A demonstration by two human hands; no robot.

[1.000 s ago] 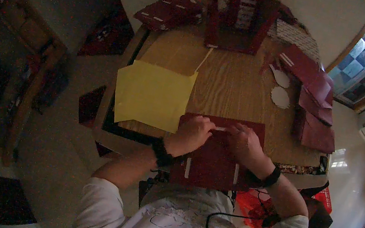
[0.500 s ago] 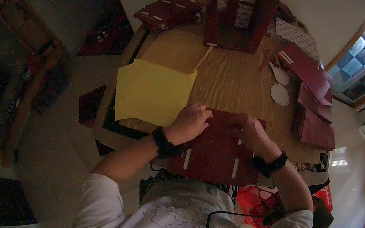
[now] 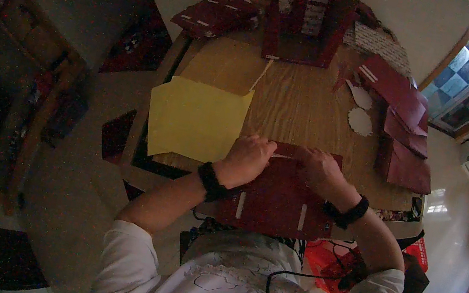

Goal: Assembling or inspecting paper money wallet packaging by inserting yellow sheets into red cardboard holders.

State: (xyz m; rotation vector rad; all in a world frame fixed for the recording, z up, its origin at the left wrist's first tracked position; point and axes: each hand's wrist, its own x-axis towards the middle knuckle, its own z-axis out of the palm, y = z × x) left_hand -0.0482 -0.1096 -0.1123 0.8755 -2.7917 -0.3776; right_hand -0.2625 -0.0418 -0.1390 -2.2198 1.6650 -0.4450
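Note:
A dark red sheet (image 3: 275,200), like stiff paper or card, lies at the table's near edge and overhangs it in front of me. Two short white strips stand upright on its lower part. My left hand (image 3: 248,158) is closed at the sheet's upper left, fingers bent. Opposite it, my right hand (image 3: 322,170) is closed at the upper right, fingertips pointing inward. A thin white line (image 3: 284,156) runs across the sheet between the fingertips; whether it is a strip or an edge I cannot tell. Both hands touch the sheet, though their fingertips are partly hidden.
A yellow sheet (image 3: 198,120) lies left on the wooden table (image 3: 291,103). Folded dark red pieces (image 3: 403,159) and two pale flat pieces (image 3: 359,122) are on the right. At the back stand a dark red box (image 3: 273,29) and a stack of red packets (image 3: 216,14).
My left hand has shifted slightly right and down, and my right hand a little inward. The white line between the fingertips now shows; only a short bit showed beside the left hand before.

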